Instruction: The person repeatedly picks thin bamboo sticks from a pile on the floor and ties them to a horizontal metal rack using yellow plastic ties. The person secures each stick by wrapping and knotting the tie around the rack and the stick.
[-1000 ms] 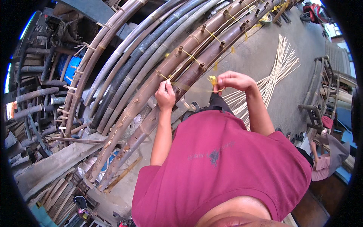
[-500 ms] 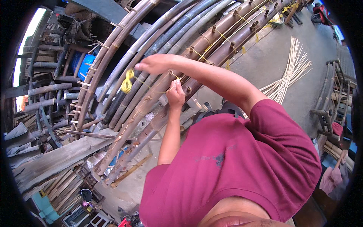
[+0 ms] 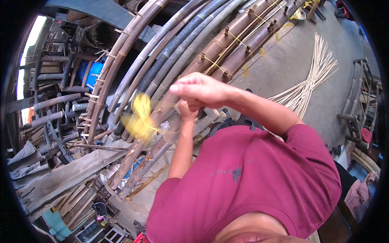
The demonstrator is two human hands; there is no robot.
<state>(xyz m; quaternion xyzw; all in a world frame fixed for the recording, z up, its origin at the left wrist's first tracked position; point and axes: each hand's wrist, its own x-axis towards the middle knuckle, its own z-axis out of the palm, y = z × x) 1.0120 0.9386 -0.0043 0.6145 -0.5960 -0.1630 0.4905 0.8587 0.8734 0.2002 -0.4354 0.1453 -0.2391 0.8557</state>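
A bundle of yellow twine (image 3: pixel 142 115), smeared by motion, hangs in the air left of my hands. My right hand (image 3: pixel 200 90) is closed above the long brown bamboo poles, its fingers curled; what is in them is hidden. Behind and below it, my left hand (image 3: pixel 187 110) is closed at the near bamboo pole (image 3: pixel 156 111), where the twine's strand led a moment earlier. The right hand covers part of the left one's fingers. Farther along, yellow twine ties cross the pegged bamboo poles (image 3: pixel 239 26).
Dark curved poles (image 3: pixel 162 60) lie left of the bamboo. A pair of curved poles with pale pegs (image 3: pixel 109 67) stands farther left. Thin pale sticks (image 3: pixel 310 79) are heaped on the floor at right. A wooden beam (image 3: pixel 65 172) and short planks (image 3: pixel 79 202) lie lower left.
My right hand has moved right and down, closer to my left hand, its fingers now curled. The yellow twine bundle has dropped lower and become blurred. My left hand stays at the pole.
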